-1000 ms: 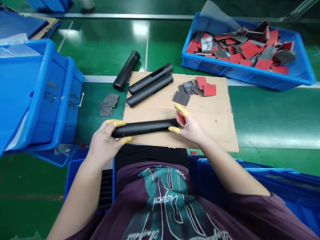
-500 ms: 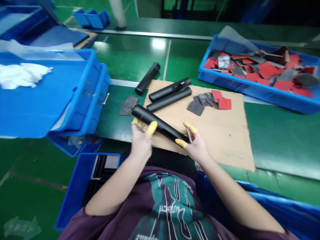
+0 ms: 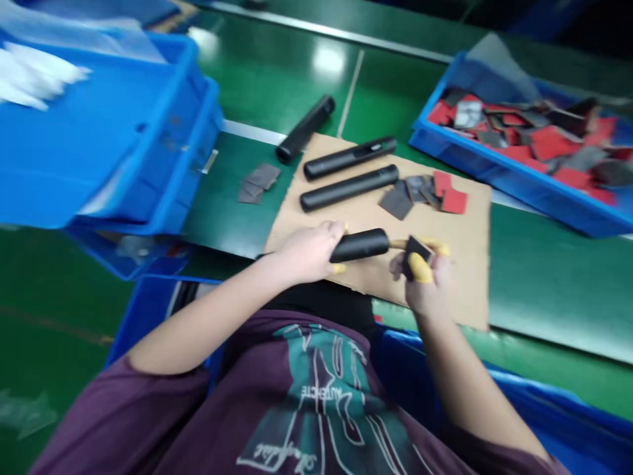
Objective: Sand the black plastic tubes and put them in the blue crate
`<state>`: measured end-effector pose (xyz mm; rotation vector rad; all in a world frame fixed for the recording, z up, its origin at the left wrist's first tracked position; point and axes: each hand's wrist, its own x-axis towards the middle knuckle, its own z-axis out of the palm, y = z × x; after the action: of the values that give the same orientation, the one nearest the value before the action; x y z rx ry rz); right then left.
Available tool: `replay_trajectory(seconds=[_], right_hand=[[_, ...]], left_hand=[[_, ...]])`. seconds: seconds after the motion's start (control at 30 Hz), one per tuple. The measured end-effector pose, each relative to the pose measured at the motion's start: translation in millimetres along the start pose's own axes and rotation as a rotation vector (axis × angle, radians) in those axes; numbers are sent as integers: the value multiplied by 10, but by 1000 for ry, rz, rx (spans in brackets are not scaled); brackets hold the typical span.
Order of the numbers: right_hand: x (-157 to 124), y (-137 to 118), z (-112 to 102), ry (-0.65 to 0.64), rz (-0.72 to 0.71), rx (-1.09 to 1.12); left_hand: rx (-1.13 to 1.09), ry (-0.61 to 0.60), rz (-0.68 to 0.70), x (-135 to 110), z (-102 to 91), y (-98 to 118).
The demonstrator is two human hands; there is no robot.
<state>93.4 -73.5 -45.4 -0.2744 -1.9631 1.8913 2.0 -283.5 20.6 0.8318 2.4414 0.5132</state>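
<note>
The left hand (image 3: 309, 251) covers one end of the black plastic tube (image 3: 360, 245). The blue plastic bin of red and grey squares (image 3: 519, 188) is blurry and cut off on the right.

Your clearest room is the bare cardboard (image 3: 467, 264) to the right of your right hand (image 3: 425, 280), and the green table (image 3: 554, 284) beyond it. Ahead, only a narrow strip separates your hands from the nearer black tube (image 3: 349, 187), which lies crosswise with the pad pile (image 3: 425, 191) by its right end. The stacked blue crates (image 3: 148, 165) wall off your left, and the blue tray (image 3: 514, 191) closes the far right.
</note>
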Motion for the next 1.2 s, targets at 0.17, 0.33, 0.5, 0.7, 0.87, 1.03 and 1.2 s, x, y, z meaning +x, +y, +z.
replay_trajectory(seconds=[0.17, 0.33, 0.5, 0.7, 0.87, 1.03, 1.2], right_hand=[[-30, 275, -52, -26, -137, -350], [-65, 376, -141, -94, -437, -632], [-63, 177, -259, -254, -252, -918], [-125, 1, -72, -357, -233, -1071], [-189, 95, 117, -310, -290, -964], [-147, 155, 64, -208, -320, -867], [-159, 176, 109, -249, -302, -962]], left_hand=[[261, -20, 130, 175, 257, 49], [323, 83, 76, 182, 400, 118], [293, 114, 20, 233, 447, 127], [293, 89, 29, 274, 466, 119], [262, 62, 1, 309, 437, 116], [225, 77, -40, 339, 478, 114], [222, 77, -39, 356, 482, 113]])
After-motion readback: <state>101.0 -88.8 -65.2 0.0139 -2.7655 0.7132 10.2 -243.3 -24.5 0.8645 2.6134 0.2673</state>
